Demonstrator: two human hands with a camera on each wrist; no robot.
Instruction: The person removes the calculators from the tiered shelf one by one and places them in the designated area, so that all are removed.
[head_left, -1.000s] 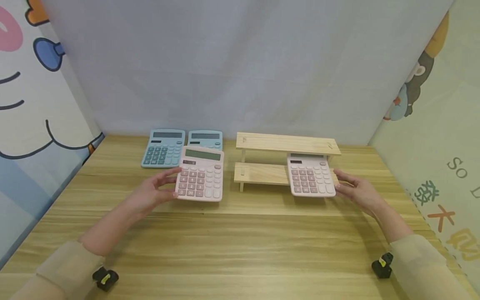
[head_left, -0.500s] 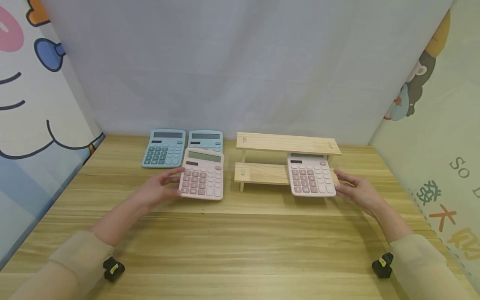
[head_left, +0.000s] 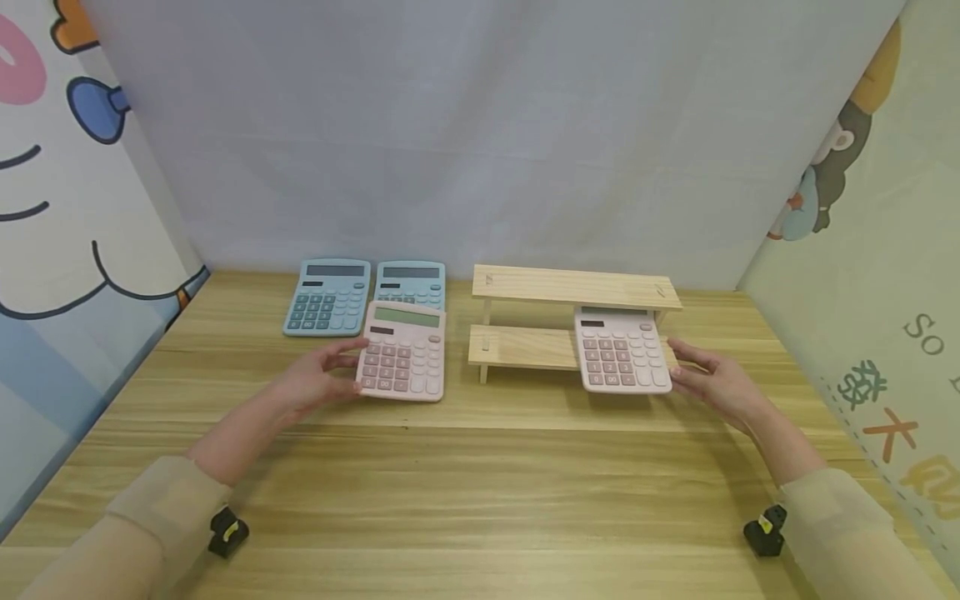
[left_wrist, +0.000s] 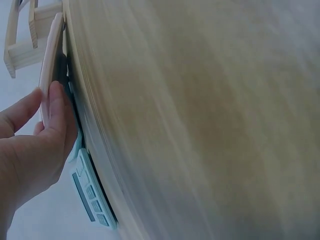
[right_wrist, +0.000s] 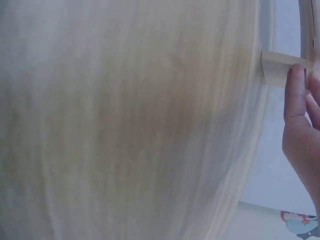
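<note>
My left hand [head_left: 318, 382] pinches a pink calculator [head_left: 403, 354] by its left edge, thumb on the key side and fingers beneath. In the left wrist view this calculator [left_wrist: 50, 65] is seen edge-on, held over the tabletop. It overlaps the lower part of a blue calculator [head_left: 411, 285] in the head view. A second pink calculator [head_left: 624, 354] lies on the lower tier of a wooden two-tier rack [head_left: 573, 286], its top end under the upper board and its bottom end jutting forward. My right hand [head_left: 716, 385] grips that calculator at its right edge.
Another blue calculator [head_left: 328, 296] lies at the back left of the wooden table [head_left: 480, 500]. A pale cloth [head_left: 480, 133] hangs behind the table. Printed panels with cartoon figures stand at both sides.
My left hand has shifted slightly to the right, and the pink calculator in it has dropped a little, uncovering more of the blue one behind. The right hand stays still.
</note>
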